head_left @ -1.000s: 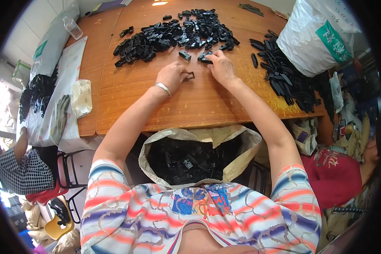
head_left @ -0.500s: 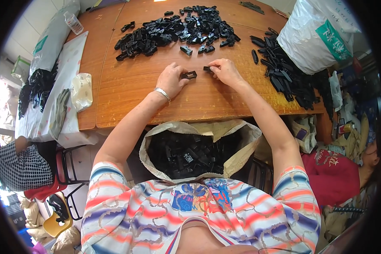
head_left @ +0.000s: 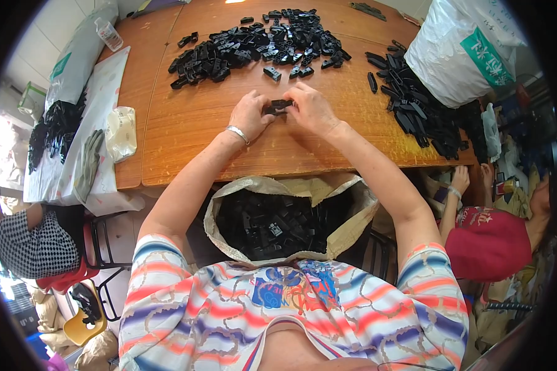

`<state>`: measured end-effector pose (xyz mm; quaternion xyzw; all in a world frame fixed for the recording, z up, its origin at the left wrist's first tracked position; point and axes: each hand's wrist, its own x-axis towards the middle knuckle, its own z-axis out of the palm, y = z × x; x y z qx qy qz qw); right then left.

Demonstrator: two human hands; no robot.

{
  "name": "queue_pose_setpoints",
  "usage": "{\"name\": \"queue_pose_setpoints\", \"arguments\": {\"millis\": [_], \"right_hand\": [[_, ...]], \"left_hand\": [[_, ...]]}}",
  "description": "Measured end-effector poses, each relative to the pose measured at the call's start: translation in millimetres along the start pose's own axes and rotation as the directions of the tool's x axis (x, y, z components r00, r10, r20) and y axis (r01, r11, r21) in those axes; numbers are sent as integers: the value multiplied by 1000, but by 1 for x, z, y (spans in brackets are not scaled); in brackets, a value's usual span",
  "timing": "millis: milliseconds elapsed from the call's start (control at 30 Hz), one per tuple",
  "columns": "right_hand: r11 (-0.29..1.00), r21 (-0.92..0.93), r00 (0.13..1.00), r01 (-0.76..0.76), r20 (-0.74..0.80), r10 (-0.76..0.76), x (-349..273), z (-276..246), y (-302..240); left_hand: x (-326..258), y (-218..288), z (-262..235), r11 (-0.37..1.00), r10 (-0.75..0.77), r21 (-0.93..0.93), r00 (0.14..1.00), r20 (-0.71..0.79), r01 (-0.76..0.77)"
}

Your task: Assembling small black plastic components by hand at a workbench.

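Above the wooden table, my left hand pinches a small black plastic part by its left end. The fingers of my right hand are closed at the other end of it, where a second small black piece seems to meet the first. My fingertips partly cover both pieces, so I cannot tell whether they are joined. Just beyond my hands lies a large heap of similar black plastic parts, with a few loose ones at its near edge.
An open woven sack of black parts sits between me and the table. Long black pieces lie piled at right beside a full white bag. Left are a glove, a wrapped packet and a bottle. People sit on both sides.
My right hand has moved left, bringing its small black piece up to the part in my left hand. The left hand has hardly moved. At right, the person in red now shows their hands.
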<state>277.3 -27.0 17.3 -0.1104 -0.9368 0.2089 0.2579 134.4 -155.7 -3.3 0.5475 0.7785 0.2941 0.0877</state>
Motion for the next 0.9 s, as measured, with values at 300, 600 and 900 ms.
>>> {"name": "queue_pose_setpoints", "arguments": {"millis": [300,600,900], "right_hand": [[997,-62,976,41,216,-26,13,0,5],[913,-316,966,259,77,-248,-31,25,-11],[992,-124,986,-13,165,34,-30,8,-20]], "left_hand": [[0,0,-5,980,58,-195,998,39,-49],[0,-8,4,966,-37,-257,999,-22,30],[-6,-5,-14,850,-108,-461,941,321,255]]}}
